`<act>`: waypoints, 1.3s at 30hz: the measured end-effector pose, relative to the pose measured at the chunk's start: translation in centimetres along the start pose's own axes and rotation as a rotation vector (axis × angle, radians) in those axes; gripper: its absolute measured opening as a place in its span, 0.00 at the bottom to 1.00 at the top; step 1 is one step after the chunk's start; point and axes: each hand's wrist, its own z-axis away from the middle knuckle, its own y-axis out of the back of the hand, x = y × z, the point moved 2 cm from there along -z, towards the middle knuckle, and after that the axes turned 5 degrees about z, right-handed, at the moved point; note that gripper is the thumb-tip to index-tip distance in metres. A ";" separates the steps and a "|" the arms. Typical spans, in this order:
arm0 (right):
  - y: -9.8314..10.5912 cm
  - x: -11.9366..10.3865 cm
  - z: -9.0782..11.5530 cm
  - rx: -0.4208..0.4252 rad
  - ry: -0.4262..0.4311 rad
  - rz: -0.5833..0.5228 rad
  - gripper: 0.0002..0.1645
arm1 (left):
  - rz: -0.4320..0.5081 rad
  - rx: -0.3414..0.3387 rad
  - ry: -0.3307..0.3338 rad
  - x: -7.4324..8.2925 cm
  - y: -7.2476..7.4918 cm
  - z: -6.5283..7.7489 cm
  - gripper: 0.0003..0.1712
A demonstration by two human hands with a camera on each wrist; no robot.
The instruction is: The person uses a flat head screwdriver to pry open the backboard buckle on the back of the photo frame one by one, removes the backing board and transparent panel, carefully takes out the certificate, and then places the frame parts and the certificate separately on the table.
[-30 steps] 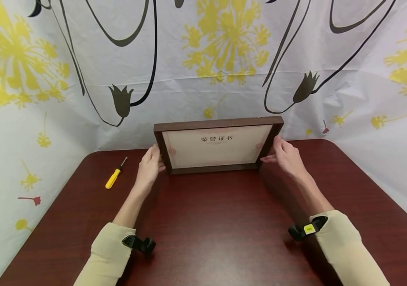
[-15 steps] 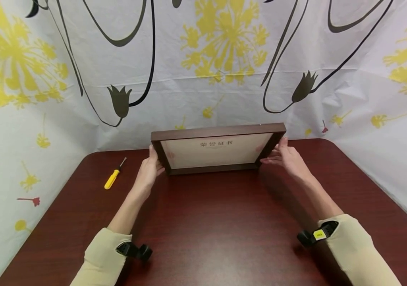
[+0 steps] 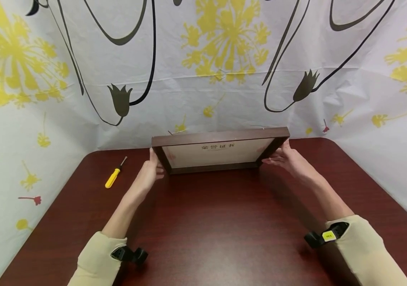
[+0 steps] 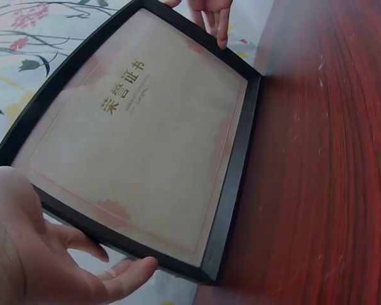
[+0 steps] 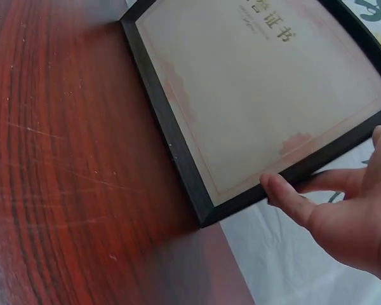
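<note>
A dark brown picture frame [image 3: 221, 137] stands on its lower long edge at the back of the table, its top leaning toward me. Behind its front lies a cream certificate [image 4: 146, 140] with gold lettering and faint pink patterns. My left hand [image 3: 147, 174] holds the frame's left side; in the left wrist view its fingertips [image 4: 140, 273] lie along the outer edge. On the opposite side my right hand [image 3: 296, 161] grips the frame, with a fingertip [image 5: 274, 184] at the rim in the right wrist view. The frame's back is hidden.
A yellow-handled screwdriver [image 3: 113, 178] lies on the table to the left of my left hand. The reddish-brown wooden table [image 3: 217, 222] has rounded far corners. White cloth [image 3: 167, 95] with yellow and dark plant prints hangs close behind the frame and along both sides.
The picture frame's top has tipped further toward me while its lower edge stayed in place. Both hands kept hold of the sides, and the forearms spread slightly outward.
</note>
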 end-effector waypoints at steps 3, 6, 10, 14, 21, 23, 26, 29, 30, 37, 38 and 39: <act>0.2 0.0 0.4 -0.048 -0.015 0.020 0.54 | -0.074 0.009 0.004 0.0 0.2 0.3 0.54; 0.3 0.0 0.8 -0.065 -0.012 0.071 0.53 | -0.085 0.002 -0.015 -0.2 0.4 0.5 0.52; 0.4 0.3 1.1 -0.069 0.034 0.131 0.52 | -0.064 -0.023 -0.045 -0.5 0.7 0.6 0.50; 0.7 0.7 1.2 -0.091 0.084 0.077 0.45 | -0.014 -0.063 -0.066 -0.8 0.9 0.7 0.47; 0.7 0.5 1.1 -0.186 0.086 -0.109 0.41 | 0.134 -0.101 -0.049 -1.0 1.0 1.0 0.40; 0.6 0.4 1.3 -0.200 0.043 -0.151 0.40 | 0.184 -0.104 -0.022 -1.1 0.9 1.1 0.39; 0.7 0.3 1.6 -0.174 -0.018 -0.185 0.36 | 0.234 -0.110 0.006 -1.2 0.9 1.1 0.39; 0.9 0.4 2.0 -0.101 -0.101 -0.152 0.29 | 0.258 -0.120 0.036 -1.3 0.8 1.1 0.35; 1.0 0.4 2.2 -0.080 -0.127 -0.122 0.27 | 0.257 -0.122 0.052 -1.4 0.7 1.1 0.34; 1.1 1.4 2.6 -0.080 -0.220 0.176 0.33 | 0.154 -0.170 0.125 -2.1 0.3 1.1 0.36; 1.0 1.5 2.6 -0.092 -0.213 0.207 0.36 | 0.130 -0.181 0.125 -2.1 0.2 1.1 0.38; 0.9 1.6 2.7 -0.098 -0.209 0.234 0.37 | 0.116 -0.185 0.128 -2.2 0.2 1.2 0.38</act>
